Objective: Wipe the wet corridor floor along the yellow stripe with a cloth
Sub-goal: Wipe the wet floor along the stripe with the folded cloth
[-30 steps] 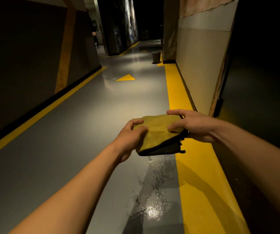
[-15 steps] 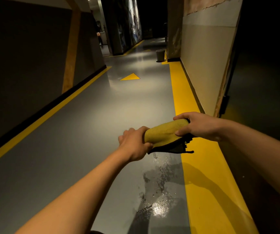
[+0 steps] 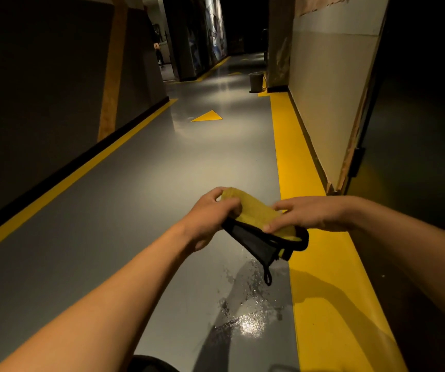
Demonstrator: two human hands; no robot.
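Cloth (image 3: 256,214) | both hands grip | underside dark, far corridor dim

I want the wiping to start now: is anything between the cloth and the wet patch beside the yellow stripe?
Nothing visible. The cloth, held by the left hand and right hand, hangs above the wet patch beside the yellow stripe; only bare floor shows below.

We see open grey floor (image 3: 162,200) ahead and left; the wall (image 3: 331,98) hems the yellow stripe (image 3: 296,167) on the right, and a bucket (image 3: 256,81) stands far down.
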